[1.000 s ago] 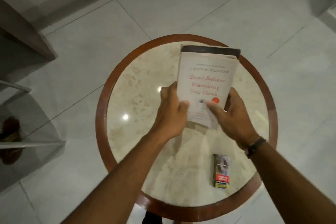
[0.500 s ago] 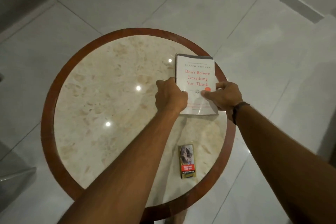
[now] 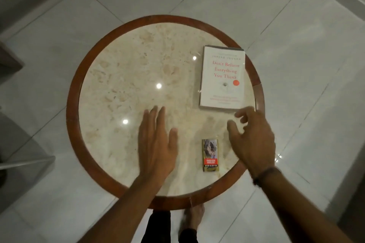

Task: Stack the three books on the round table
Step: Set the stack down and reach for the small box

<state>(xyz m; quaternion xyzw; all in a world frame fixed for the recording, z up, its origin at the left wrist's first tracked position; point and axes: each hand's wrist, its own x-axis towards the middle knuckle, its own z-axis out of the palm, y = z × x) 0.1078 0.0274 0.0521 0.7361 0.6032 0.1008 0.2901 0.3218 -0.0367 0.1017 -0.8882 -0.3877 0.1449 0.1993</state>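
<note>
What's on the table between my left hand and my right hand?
In the head view, a small gold and red box lies flat on the beige marble tabletop between the open left hand and right hand.

Right hand [image 3: 251, 136]: motion-smeared in the right of the frame; I could not separate its fingertips.
Left hand [image 3: 156, 144]: softer blur along the fingers.
Book [image 3: 222, 77]: I read the red title, but the author line and small print stayed illegible.
Small box [image 3: 211, 155]: label too small to read.
Forearms: cut off at the bottom edge.
Foot [image 3: 194, 218]: partly hidden under the table rim [image 3: 72, 92].
</note>
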